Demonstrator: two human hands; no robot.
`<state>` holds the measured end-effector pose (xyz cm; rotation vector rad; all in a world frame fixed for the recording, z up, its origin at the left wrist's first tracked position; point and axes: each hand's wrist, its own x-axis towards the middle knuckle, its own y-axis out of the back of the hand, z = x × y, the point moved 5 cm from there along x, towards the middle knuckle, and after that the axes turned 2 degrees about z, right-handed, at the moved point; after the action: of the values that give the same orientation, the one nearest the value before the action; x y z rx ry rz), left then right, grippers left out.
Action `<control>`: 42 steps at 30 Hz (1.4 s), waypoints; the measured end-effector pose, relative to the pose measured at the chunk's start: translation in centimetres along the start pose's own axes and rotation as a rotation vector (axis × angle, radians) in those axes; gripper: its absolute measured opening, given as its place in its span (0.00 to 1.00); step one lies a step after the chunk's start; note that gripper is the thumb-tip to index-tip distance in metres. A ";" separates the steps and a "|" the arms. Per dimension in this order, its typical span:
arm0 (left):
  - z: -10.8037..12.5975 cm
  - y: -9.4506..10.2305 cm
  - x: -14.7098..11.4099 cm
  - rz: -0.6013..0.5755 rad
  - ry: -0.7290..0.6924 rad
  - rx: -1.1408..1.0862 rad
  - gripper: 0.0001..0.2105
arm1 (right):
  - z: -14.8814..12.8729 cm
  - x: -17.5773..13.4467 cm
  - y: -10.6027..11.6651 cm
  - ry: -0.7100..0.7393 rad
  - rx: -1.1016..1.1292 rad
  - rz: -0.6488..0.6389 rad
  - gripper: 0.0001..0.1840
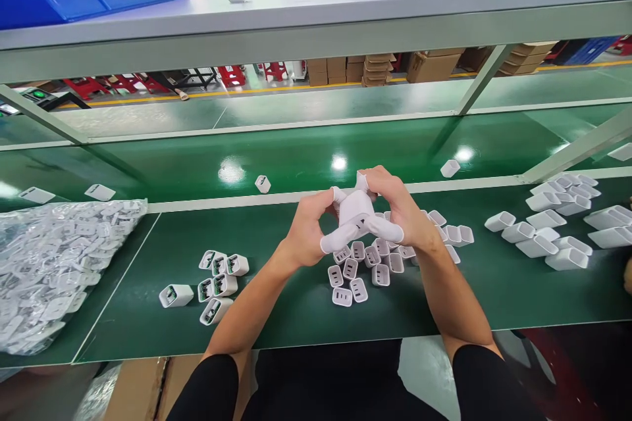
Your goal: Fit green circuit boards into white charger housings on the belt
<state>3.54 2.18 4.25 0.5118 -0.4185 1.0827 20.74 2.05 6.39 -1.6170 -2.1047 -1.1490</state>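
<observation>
Between my two hands is a white charger housing (354,206), raised above the green bench. My left hand (310,227) grips its left side and my right hand (401,210) its right side, with white covers on some thumbs and fingers. Fingers hide part of the housing. Below them lies a loose group of white charger housings with slots (342,297), partly hidden by my hands and right forearm. Left of my left forearm, several open white housings (176,296) show green circuit boards inside.
A clear plastic bag (54,270) of small white parts lies at the left. More empty white housings (567,258) sit at the right. Behind runs a green conveyor belt (296,161) carrying a few white pieces. A shelf (316,16) with a blue bin (118,0) spans above.
</observation>
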 end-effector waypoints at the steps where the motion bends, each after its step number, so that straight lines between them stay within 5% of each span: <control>1: 0.1 -0.1 0.0 -0.003 -0.006 -0.003 0.20 | 0.0 0.0 0.0 0.001 0.004 0.004 0.31; 10: 0.4 0.3 0.0 0.032 -0.080 -0.024 0.20 | -0.1 0.0 -0.8 0.026 0.088 0.065 0.38; 15: -0.9 0.5 -0.2 0.127 0.006 -0.056 0.22 | -0.1 0.0 -0.7 -0.038 0.070 0.058 0.41; 21: -2.2 0.5 -0.3 0.096 0.039 -0.116 0.30 | -0.4 -0.1 -0.1 0.098 -0.021 0.165 0.24; 26: -2.0 0.3 -0.4 0.033 0.122 -0.247 0.39 | -0.9 -0.9 0.5 0.240 -0.285 0.315 0.36; 30: -1.6 0.5 -0.1 -0.030 0.194 -0.240 0.30 | -1.5 -1.1 0.9 0.172 -0.188 0.146 0.40; 34: -0.8 1.2 0.2 -0.031 0.003 -0.057 0.28 | -2.2 -1.5 2.0 0.107 -0.019 0.133 0.31; 42: 0.0 1.6 -0.1 -0.042 -0.203 0.076 0.24 | -3.6 -1.5 2.1 0.291 -0.241 0.213 0.21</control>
<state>2.07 2.72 4.46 0.6983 -0.5438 1.0121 22.27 -1.42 8.76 -1.6097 -1.6246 -1.5034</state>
